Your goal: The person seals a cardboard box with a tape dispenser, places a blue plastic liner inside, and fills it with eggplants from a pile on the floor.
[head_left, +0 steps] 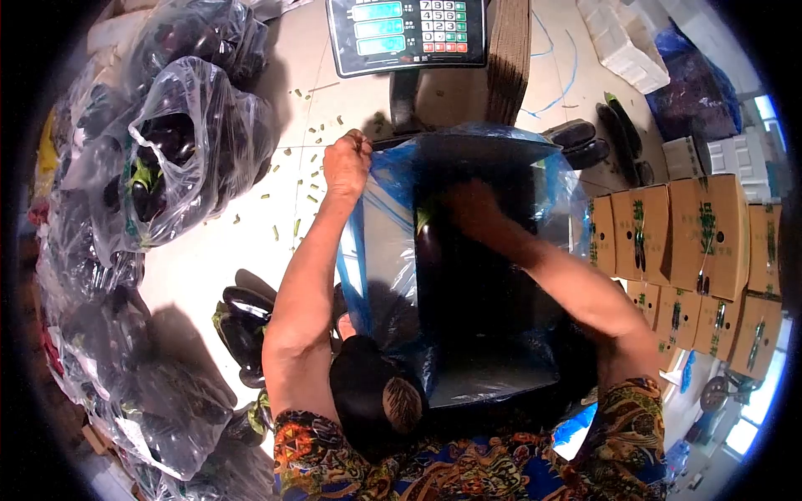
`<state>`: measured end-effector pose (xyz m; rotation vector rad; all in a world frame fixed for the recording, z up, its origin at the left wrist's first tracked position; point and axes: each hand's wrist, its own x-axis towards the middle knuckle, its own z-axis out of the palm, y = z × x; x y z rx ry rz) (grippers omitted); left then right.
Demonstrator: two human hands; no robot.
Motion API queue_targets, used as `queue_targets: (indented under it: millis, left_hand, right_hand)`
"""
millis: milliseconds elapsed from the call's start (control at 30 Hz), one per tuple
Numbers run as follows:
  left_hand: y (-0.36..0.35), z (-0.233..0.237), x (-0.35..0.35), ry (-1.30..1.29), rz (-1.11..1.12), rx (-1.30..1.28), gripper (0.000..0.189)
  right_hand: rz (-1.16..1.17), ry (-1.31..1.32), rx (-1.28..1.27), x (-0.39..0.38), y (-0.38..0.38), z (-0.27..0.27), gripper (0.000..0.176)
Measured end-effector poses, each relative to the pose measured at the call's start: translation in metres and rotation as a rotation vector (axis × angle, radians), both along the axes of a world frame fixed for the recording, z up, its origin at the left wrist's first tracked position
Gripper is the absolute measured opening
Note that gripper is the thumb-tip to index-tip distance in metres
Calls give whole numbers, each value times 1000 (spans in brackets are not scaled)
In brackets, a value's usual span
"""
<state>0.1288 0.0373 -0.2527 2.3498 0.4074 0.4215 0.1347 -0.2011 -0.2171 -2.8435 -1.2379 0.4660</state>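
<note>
A dark crate (493, 150) lined with a blue plastic bag (564, 179) stands in front of me, below the scale display. My left hand (347, 164) is closed on the bag's edge at the crate's far left corner. My right hand (474, 204) reaches down inside the crate. Deep shadow hides its fingers, so whether it holds anything does not show. Just left of it, an eggplant (427, 230) with a green stem end shows in the dark interior.
A digital scale display (407, 33) stands beyond the crate. Clear bags of eggplants (188, 150) crowd the left side, and loose eggplants (244, 330) lie on the floor. Stacked cardboard boxes (706, 225) stand at the right. A white foam box (622, 46) is at the upper right.
</note>
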Motion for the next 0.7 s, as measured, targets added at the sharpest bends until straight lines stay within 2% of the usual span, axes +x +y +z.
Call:
queue_targets:
  millis: [67,167,200,267,367,400,467,567,700]
  left_hand:
    - [0,-4,1,-32,-24,-52,12]
    - [-5,11,-4,-7,4,-183,15]
    - [-9,19,-5,15,11,-236,16]
    - [-8,17,-3,61,18,-144,15]
    - [-5,9,-1,96,57,-9,10]
    - [-2,9,0,119,62,2,9]
    - [0,8,-1,141,74,17,11]
    - [-5,11,0,157,62,18,12]
    - [-1,15,-3,186,87,10,10]
  right_hand:
    - [-161,9,50,-12,7,-1,16]
    - [-18,-180,373,-20,-9,14,14]
    - [73,-199,382,-19,-11,23,15]
    - [248,-245,403,-13,-15,51,18]
    - [444,-473,497,-40,-31,88,23]
    - [434,-463,357,-52,-36,103,29]
    - [351,-468,249,-63,-43,101,27]
    - [265,-128,148,-54,-37,98,25]
    - [383,-506,127,-68,-28,110,22]
